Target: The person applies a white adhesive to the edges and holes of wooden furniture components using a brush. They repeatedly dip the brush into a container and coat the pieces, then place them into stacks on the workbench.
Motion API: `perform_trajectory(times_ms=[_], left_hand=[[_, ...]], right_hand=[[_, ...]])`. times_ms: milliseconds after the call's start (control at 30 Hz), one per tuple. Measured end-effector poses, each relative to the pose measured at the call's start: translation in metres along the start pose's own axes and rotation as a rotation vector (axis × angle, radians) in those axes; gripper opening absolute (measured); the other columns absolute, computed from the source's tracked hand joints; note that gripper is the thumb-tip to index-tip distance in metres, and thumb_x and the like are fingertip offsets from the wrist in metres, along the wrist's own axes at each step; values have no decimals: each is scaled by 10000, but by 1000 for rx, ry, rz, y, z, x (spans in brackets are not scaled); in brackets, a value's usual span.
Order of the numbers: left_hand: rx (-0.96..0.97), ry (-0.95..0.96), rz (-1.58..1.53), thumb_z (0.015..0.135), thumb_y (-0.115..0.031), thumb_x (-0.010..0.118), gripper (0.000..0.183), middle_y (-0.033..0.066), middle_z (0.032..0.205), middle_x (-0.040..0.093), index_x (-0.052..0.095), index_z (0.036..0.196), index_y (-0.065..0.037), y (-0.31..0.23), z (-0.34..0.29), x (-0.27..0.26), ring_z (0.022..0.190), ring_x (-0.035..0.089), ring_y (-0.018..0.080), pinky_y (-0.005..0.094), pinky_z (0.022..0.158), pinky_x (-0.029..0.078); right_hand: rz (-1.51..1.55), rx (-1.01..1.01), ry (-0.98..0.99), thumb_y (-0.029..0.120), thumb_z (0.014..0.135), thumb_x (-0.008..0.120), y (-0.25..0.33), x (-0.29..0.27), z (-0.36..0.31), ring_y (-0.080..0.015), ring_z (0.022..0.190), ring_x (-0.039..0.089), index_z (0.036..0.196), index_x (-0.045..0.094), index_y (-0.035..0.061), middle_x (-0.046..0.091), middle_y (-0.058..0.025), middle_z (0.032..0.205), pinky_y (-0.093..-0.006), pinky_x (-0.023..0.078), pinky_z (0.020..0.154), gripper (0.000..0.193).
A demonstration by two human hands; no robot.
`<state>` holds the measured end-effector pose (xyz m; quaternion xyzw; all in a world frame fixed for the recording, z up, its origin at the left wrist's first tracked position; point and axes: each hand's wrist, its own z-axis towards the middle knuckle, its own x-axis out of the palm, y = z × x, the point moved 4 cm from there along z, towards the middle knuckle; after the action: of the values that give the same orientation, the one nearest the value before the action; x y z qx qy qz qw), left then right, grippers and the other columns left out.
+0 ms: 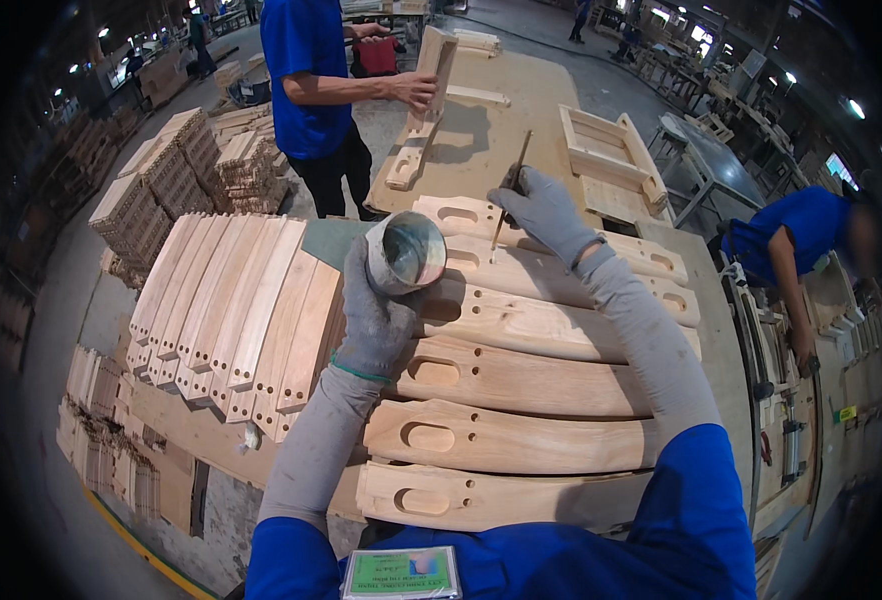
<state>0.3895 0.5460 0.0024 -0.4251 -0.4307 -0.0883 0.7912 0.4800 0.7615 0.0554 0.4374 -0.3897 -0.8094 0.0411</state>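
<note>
While the left hand point(373, 325), in a grey glove, grips a round cup point(385, 258), the right hand point(553, 212), also gloved, pinches a thin stick point(522, 152). The cup is tipped so its mouth shows, but I cannot tell what is inside. Its far side hides some of the left fingers. The stick points down at the row of pale wood boards point(531, 376), near the second one from the top. Its low tip is too small to tell if it is a brush, or if it touches the wood.

The boards have long oval holes and small round dots at their left ends. The right arm covers the right ends of some, and the blue shirt point(581, 560) hides part of the lowest one. Left of the cup sits a pile of more boards point(223, 300).

Across the table point(521, 95), a person in blue point(306, 85) holds a wood piece point(442, 62); the head is cut off. At right, another person point(786, 235) bends down, face blurred.
</note>
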Motion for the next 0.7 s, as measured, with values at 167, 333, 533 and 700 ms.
perform_trajectory(times_ms=[167,333,533,700], left_hand=[[165,4,381,708,102,714,760,137,1264,446,268,1307,-42,-4,-1,-3,1152,506,246,371,963,485],[-2,-47,44,712,87,722,734,124,1255,448,284,1288,-37,-7,3,4,1128,515,229,351,948,496],[-6,-50,7,732,75,707,701,116,1251,449,288,1283,-39,-15,-5,11,1137,503,221,347,928,511],[-162,-89,-38,752,42,679,760,140,1300,401,227,1355,-58,-42,-24,16,1208,443,256,407,993,447]], right_hand=[[-96,-70,91,358,794,611,23,-6,-16,-349,665,588,830,594,-5,604,-205,707,-409,464,645,366],[-41,-78,70,348,805,601,19,-3,-21,-336,629,582,822,596,-11,592,-187,660,-412,461,616,360],[-19,0,85,332,803,612,21,-14,-28,-288,641,604,858,609,-13,607,-173,688,-373,471,614,349],[234,49,-51,193,806,647,54,-42,-64,-179,699,629,894,617,-14,656,-115,787,-291,511,658,227]])
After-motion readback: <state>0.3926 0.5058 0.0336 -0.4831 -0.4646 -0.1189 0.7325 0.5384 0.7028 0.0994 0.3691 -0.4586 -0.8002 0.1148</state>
